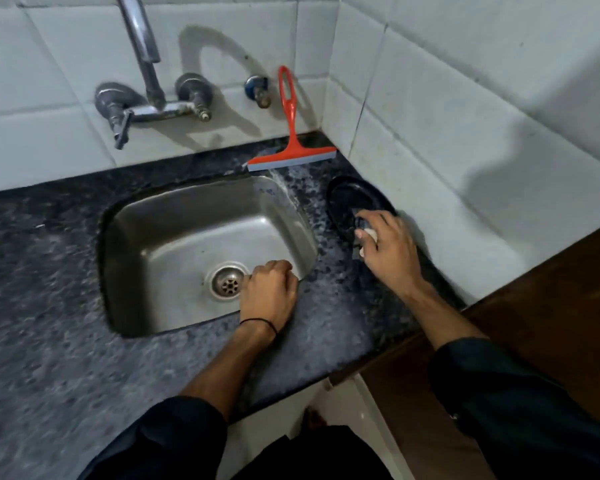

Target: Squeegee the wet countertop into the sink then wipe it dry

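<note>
a red plastic squeegee with a grey blade (290,147) is seen propped against the white tiled wall (447,109) at the far edge of the dark speckled stone countertop (326,334), just behind the steel sink (174,237). the left hand (269,294) is curled into a fist at the sink's near right rim. a small white object (369,233), too blurred to identify, is pinched by the right hand (388,249) over a black round dish (355,202).

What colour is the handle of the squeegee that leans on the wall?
The squeegee has an orange-red handle, seen in the head view.
</note>
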